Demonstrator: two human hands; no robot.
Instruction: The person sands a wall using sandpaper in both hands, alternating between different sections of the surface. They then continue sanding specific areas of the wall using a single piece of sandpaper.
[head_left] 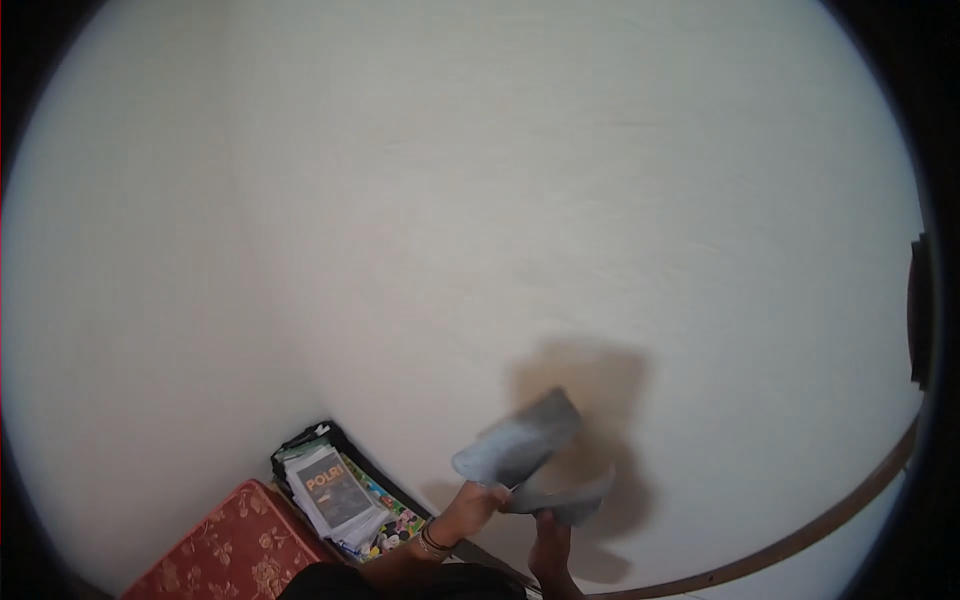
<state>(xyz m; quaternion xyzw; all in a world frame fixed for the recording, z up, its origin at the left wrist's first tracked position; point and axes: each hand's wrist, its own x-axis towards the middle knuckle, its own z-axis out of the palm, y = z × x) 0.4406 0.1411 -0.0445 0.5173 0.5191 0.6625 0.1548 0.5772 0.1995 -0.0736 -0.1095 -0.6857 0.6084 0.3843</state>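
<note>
My left hand (476, 508), with dark bands at the wrist, is closed on a flat grey piece (518, 440). The piece has a rounded left end and a squarer upper right end, slants up to the right, and is blurred. Just below and to the right, my right hand (550, 543) grips a second grey piece (568, 502), with a pale curved upper edge. The two pieces come close together near my left fingers. Both are held in front of a pale wall (560, 230), where they cast a brownish shadow. I cannot tell what kind of things they are.
At lower left, a black-edged container (385, 483) holds papers, a booklet marked POLRI (335, 490) and a colourful cartoon print (395, 530). Beside it lies a red flowered cushioned surface (225, 545). A brown strip (780, 550) curves along the wall's base at right.
</note>
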